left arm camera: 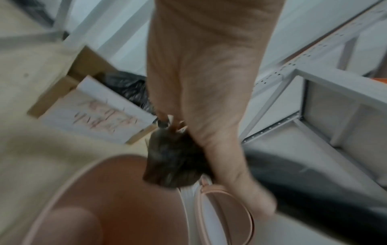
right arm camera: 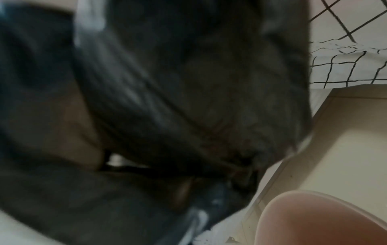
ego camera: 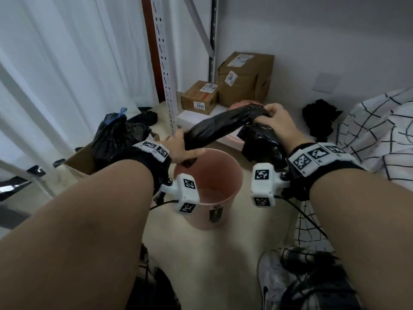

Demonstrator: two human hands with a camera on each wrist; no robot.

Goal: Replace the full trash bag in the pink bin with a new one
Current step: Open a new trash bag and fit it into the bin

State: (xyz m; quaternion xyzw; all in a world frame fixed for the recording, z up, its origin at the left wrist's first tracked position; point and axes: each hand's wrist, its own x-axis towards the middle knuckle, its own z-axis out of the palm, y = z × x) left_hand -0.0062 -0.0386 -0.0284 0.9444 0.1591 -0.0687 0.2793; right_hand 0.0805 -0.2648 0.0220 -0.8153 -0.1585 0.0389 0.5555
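Note:
A pink bin (ego camera: 225, 193) stands on the floor between my forearms, with no bag inside; its rim (left arm camera: 69, 179) shows in the left wrist view and again (right arm camera: 293, 197) in the right wrist view. Above it I hold a new black trash bag (ego camera: 223, 124), still bunched into a long strip. My left hand (ego camera: 185, 151) grips its near end (left arm camera: 173, 162). My right hand (ego camera: 274, 121) grips the far end, and loose bag plastic (right arm camera: 188, 82) hangs below it. A full, tied black bag (ego camera: 118, 133) sits in a cardboard box at the left.
A metal shelf post (ego camera: 165, 70) rises behind the bin, and cardboard parcels (ego camera: 243, 79) stand on the low shelf. A pink ring (left arm camera: 226, 213) lies on the shelf edge. Checked bedding (ego camera: 375, 135) is at the right and white curtains (ego camera: 67, 63) at the left.

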